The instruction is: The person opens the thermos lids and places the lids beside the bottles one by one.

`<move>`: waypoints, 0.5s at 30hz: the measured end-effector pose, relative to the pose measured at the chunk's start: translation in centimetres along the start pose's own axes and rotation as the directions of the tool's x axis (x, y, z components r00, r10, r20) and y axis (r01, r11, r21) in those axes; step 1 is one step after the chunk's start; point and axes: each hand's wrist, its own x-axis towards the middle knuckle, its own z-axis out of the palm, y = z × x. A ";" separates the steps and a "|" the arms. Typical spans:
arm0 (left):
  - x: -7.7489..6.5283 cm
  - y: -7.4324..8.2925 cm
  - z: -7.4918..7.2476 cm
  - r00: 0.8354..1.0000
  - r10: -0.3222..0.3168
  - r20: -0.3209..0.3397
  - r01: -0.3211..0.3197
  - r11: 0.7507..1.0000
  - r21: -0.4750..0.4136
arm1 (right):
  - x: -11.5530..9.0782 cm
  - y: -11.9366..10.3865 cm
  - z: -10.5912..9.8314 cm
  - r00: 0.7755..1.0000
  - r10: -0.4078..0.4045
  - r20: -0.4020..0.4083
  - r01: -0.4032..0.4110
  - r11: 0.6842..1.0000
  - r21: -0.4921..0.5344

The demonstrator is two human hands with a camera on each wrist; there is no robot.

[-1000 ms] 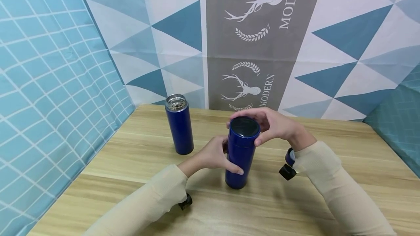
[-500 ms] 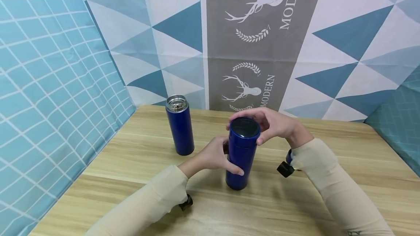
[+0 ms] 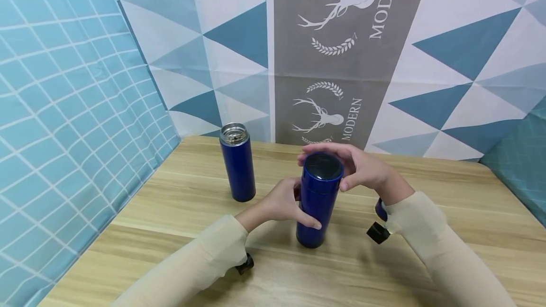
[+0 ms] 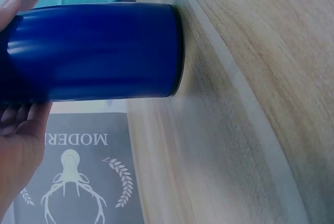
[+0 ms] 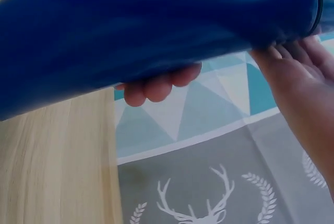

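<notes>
My left hand (image 3: 281, 203) grips the body of a dark blue thermos flask (image 3: 314, 210), thumb across the front and fingers behind it. The flask stands nearly upright, its black-rimmed base low at the table. A blue lid (image 3: 323, 167) with a glossy black top sits on its mouth. Around that lid curl the fingers and thumb of my right hand (image 3: 364, 169), thumb right at the near edge. In the right wrist view, left fingertips (image 5: 156, 85) show below the flask body (image 5: 156, 31). Farther left, a second blue thermos (image 3: 239, 167) stands lidless, its steel mouth exposed.
A small round blue piece (image 3: 381, 209) lies on the wooden table (image 3: 179, 231), partly hidden by the right wrist. A black wrist camera (image 3: 378, 232) hangs under the right sleeve. Patterned sheets (image 3: 315, 60) rise at the table's back and left side.
The right thumb has slid slightly outward along the lid's edge, and the right wrist has shifted a little. The left grip looks the same. The whole head view has drifted slightly.
</notes>
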 end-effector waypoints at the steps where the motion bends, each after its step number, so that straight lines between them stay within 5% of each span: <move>1: 0.0 0.0 0.0 1.000 0.004 0.003 -0.004 1.000 -0.005 | -0.2 -0.1 0.3 0.999 0.008 -0.033 -0.009 1.000 -0.013; 7: 0.0 -0.1 0.0 1.000 0.003 -0.005 -0.003 1.000 -0.003 | -0.5 -1.5 2.5 0.955 0.073 -0.288 -0.116 0.984 -0.134; 15: 0.1 -0.2 0.0 1.000 -0.008 -0.007 0.008 1.000 0.003 | -0.4 -2.9 4.9 0.802 0.173 -0.572 -0.388 0.878 -0.280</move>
